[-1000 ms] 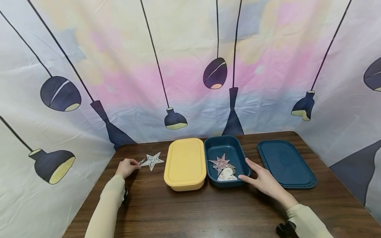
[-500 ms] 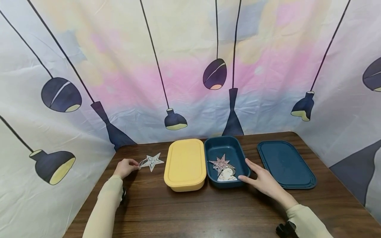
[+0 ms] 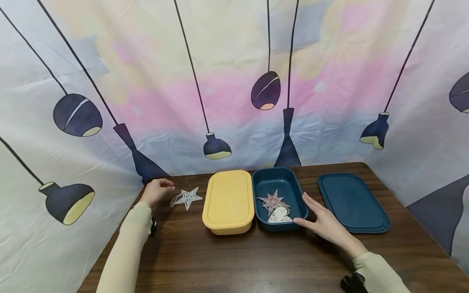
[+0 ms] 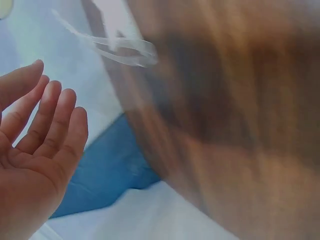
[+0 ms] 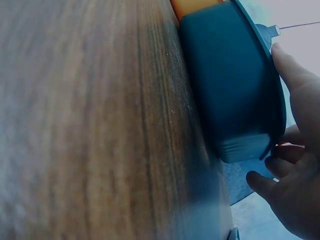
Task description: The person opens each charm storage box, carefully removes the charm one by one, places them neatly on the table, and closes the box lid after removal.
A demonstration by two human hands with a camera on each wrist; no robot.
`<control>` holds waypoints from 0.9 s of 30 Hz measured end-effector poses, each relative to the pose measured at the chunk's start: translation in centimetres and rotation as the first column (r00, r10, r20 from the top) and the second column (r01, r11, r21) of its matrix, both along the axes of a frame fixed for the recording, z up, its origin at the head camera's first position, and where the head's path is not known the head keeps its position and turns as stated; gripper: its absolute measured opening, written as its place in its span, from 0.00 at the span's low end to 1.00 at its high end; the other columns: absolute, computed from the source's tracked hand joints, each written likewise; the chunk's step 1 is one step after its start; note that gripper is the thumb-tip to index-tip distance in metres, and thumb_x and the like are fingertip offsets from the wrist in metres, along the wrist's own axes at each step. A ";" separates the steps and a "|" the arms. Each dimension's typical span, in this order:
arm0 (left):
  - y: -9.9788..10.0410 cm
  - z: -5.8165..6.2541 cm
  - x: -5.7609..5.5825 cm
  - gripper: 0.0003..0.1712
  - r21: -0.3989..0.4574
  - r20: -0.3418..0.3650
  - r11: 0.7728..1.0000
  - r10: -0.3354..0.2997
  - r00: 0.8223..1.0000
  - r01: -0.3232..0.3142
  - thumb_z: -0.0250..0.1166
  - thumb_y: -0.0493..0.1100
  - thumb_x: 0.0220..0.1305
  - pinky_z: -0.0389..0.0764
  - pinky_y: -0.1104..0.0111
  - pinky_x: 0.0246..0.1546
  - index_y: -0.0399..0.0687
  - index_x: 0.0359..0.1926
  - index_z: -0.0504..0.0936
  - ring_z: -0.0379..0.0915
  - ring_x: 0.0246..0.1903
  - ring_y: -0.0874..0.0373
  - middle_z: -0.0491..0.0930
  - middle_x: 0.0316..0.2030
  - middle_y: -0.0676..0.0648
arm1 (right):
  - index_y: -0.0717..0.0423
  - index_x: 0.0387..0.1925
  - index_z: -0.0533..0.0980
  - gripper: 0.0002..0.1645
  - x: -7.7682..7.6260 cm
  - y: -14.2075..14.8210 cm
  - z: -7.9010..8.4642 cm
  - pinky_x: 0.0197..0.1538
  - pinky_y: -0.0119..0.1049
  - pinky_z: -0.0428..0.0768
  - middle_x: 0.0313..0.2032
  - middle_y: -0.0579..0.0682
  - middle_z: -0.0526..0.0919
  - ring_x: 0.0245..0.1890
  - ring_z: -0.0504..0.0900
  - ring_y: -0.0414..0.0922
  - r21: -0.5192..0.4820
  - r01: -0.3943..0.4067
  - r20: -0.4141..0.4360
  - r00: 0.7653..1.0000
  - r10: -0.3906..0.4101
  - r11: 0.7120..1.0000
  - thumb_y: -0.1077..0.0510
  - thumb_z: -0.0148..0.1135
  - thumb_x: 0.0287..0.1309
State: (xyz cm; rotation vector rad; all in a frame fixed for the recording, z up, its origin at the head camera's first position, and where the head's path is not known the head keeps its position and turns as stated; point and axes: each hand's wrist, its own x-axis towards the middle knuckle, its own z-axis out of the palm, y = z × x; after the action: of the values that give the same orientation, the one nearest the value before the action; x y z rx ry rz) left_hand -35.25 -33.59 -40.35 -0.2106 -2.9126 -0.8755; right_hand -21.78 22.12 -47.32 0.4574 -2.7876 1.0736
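My left hand [image 3: 155, 191] hovers at the table's left side with nothing in it; in the left wrist view its fingers [image 4: 65, 125] are loosely spread. Just right of it lies a white star ornament [image 3: 189, 197] with a clear ribbon loop [image 4: 130, 54], apart from the fingers. My right hand [image 3: 326, 221] rests against the near right corner of an uncovered dark blue box [image 3: 278, 178], thumb at the front rim and straight fingers along the right side. Inside the box lie a pink glittery star ornament [image 3: 271, 200] and a white patterned ornament [image 3: 279, 214], partly overlapping.
A yellow box with its lid on [image 3: 229, 201] stands against the blue box's left side. To the right, a dark blue lid [image 3: 353, 202] lies flat on the wooden table [image 3: 234, 264]. A curtain printed with lamps [image 3: 234, 93] hangs right behind the table.
My left hand has let go of the star ornament's ribbon loop and lifted away, up and back. The star stays on the table. My right hand keeps its place at the blue box.
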 end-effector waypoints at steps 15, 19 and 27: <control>9.2 4.7 -2.8 0.16 0.002 0.006 0.986 -0.169 0.986 0.169 0.62 0.46 0.63 0.76 0.58 0.39 0.42 0.48 0.80 0.75 0.40 0.48 0.79 0.41 0.42 | 0.53 0.71 0.50 0.56 0.0 0.0 -0.1 0.55 0.63 0.63 0.71 0.53 0.48 0.66 0.53 0.60 0.007 -0.002 0.013 1.000 0.002 1.000 0.30 0.58 0.50; 12.3 5.9 -3.2 0.15 -0.014 -0.005 0.977 -0.212 0.977 0.211 0.62 0.46 0.62 0.76 0.58 0.39 0.44 0.47 0.81 0.75 0.39 0.50 0.80 0.40 0.45 | 0.53 0.71 0.51 0.56 0.0 0.1 0.0 0.55 0.63 0.63 0.70 0.54 0.48 0.66 0.53 0.61 0.011 0.004 0.013 1.000 -0.004 1.000 0.29 0.58 0.50; 17.7 7.3 -3.6 0.13 -0.005 0.000 0.953 -0.302 0.953 0.302 0.63 0.47 0.61 0.75 0.59 0.42 0.47 0.44 0.82 0.74 0.41 0.53 0.79 0.40 0.47 | 0.52 0.71 0.50 0.56 -0.1 0.1 -0.1 0.55 0.62 0.64 0.70 0.54 0.48 0.66 0.54 0.60 0.002 0.003 0.014 1.000 -0.003 1.000 0.29 0.58 0.50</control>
State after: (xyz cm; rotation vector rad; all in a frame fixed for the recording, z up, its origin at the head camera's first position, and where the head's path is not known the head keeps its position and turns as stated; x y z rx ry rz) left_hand -38.83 -15.89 -33.01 -0.6727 -2.9274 -0.9034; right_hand -21.92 22.22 -47.44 0.4472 -2.8008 1.0771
